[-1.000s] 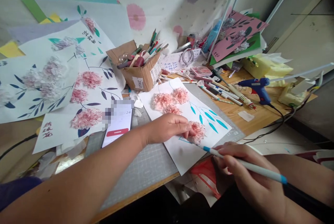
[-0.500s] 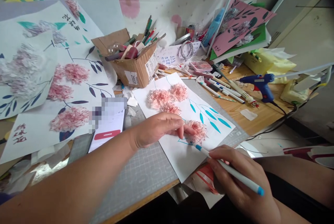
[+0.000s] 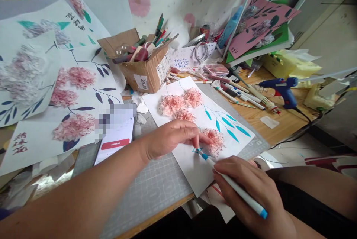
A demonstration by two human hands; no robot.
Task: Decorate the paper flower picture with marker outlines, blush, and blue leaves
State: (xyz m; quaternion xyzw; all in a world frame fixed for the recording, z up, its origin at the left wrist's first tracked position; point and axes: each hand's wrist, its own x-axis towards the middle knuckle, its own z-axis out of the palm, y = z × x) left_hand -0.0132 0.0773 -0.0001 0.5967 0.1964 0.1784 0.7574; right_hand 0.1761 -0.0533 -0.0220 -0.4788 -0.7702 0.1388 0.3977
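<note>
A white sheet of paper [image 3: 192,174] lies slanted on a grey cutting mat [image 3: 147,190]. It carries several fluffy pink flowers made of thin shavings [image 3: 171,104] and a drawn spray of turquoise leaves [image 3: 228,122]. My left hand [image 3: 178,135] rests on the sheet, fingers loosely bent and apart, with fingertips against the lowest pink flower [image 3: 214,140]. In my right hand [image 3: 248,183] is a white felt-tip pen [image 3: 242,192] with a blue end. Its tip meets the paper just below my left fingers, at a small blue outline [image 3: 196,150].
Left of the sheet lies a phone [image 3: 117,135], beside finished flower pictures [image 3: 75,123]. Behind stands a cardboard box [image 3: 145,70] full of pens and tools. Loose markers [image 3: 240,94] and a blue glue gun [image 3: 284,88] lie to the right.
My right hand and the pen have moved left and slightly down, and the blue outline under the tip has grown. My left hand stays almost in place.
</note>
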